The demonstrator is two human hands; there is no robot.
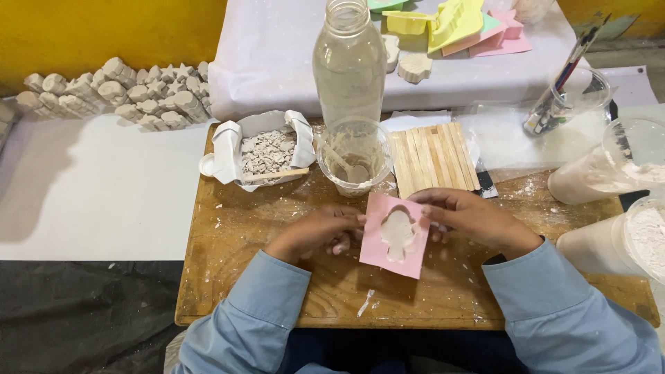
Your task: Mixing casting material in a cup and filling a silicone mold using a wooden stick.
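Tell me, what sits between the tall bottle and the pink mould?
In the head view, a clear plastic cup with a stirring stick and pale residue sits between the bottle and the pink mould, which both hands grip.

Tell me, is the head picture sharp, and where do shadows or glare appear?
Head view: sharp and evenly lit at the centre, with the pink rubber mould crisp between the left hand and the right hand; a soft shadow falls on the white sheet; the clear plastic bottle shows mild glare.
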